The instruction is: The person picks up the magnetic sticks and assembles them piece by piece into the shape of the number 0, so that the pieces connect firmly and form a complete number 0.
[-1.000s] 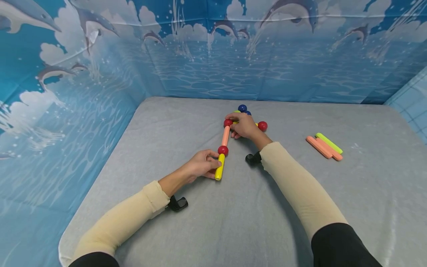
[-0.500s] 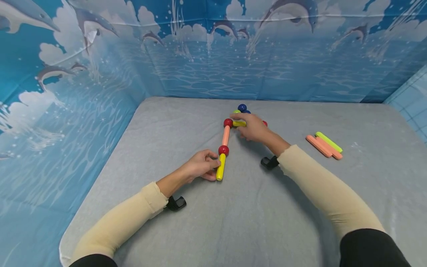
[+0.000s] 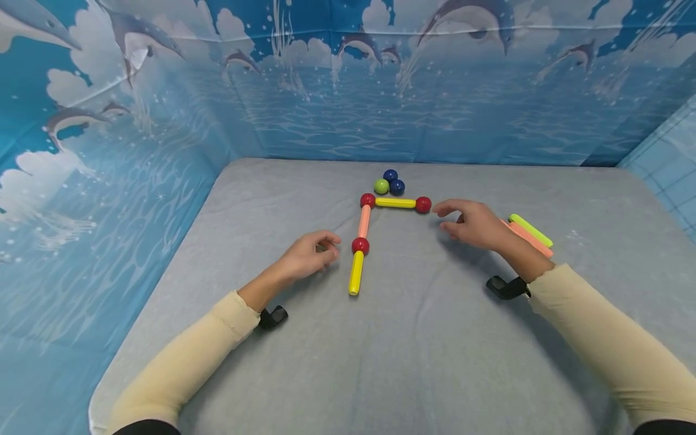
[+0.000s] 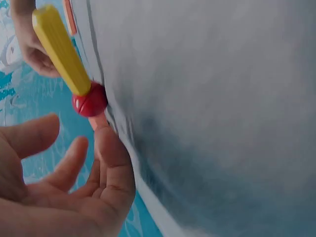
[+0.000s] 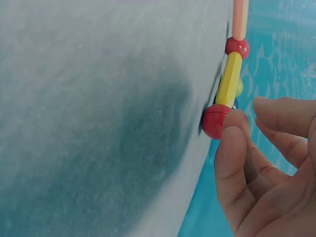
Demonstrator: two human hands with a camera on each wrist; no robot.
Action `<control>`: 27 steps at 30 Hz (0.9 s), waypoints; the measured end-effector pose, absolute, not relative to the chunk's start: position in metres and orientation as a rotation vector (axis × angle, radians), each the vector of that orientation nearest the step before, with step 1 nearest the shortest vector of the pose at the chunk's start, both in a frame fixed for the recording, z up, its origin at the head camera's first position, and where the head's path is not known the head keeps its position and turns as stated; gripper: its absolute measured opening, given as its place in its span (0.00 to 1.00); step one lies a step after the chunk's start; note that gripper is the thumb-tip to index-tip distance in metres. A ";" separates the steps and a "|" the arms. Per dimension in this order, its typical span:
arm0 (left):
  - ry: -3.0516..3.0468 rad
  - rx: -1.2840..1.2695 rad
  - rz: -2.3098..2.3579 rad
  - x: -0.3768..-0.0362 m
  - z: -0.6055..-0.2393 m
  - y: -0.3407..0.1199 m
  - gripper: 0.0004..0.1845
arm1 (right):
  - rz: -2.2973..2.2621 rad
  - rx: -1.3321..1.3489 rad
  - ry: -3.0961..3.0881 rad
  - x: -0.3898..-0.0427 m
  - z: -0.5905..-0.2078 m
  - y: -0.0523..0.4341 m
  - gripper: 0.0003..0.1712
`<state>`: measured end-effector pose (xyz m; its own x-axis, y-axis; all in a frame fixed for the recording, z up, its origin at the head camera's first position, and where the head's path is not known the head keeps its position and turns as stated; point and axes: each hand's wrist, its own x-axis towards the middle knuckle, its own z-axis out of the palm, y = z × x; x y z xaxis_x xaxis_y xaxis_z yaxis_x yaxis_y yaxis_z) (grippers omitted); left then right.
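Observation:
On the grey cloth lies a bent chain of toy rods and balls. Its upper arm is a yellow rod (image 3: 396, 203) between a corner red ball (image 3: 367, 200) and an end red ball (image 3: 423, 205). Down from the corner run an orange rod (image 3: 364, 222), a middle red ball (image 3: 360, 246) and a second yellow rod (image 3: 356, 273) with a free lower end. My left hand (image 3: 310, 254) hovers left of the middle ball, fingers loosely bent, holding nothing. Just right of the end ball is my empty right hand (image 3: 472, 223), its fingers relaxed and apart.
Two blue balls (image 3: 397, 187) and a green ball (image 3: 381, 186) sit behind the upper arm. A lime rod (image 3: 531, 230) and orange rods (image 3: 533, 239) lie at the right, partly behind my right forearm. A dolphin-print curtain (image 3: 348, 109) borders the table (image 3: 435, 362).
My left hand has let go of the lower yellow rod and drawn back left. My right hand has left the upper yellow rod and moved right, uncovering it and the end red ball.

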<state>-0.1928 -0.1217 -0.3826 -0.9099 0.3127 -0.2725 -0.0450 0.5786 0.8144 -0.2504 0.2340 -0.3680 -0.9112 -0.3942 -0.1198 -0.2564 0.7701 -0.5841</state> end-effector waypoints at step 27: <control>2.409 0.480 1.012 -0.238 -0.384 -0.102 0.22 | -0.965 -0.341 2.924 -0.293 -0.375 0.201 0.18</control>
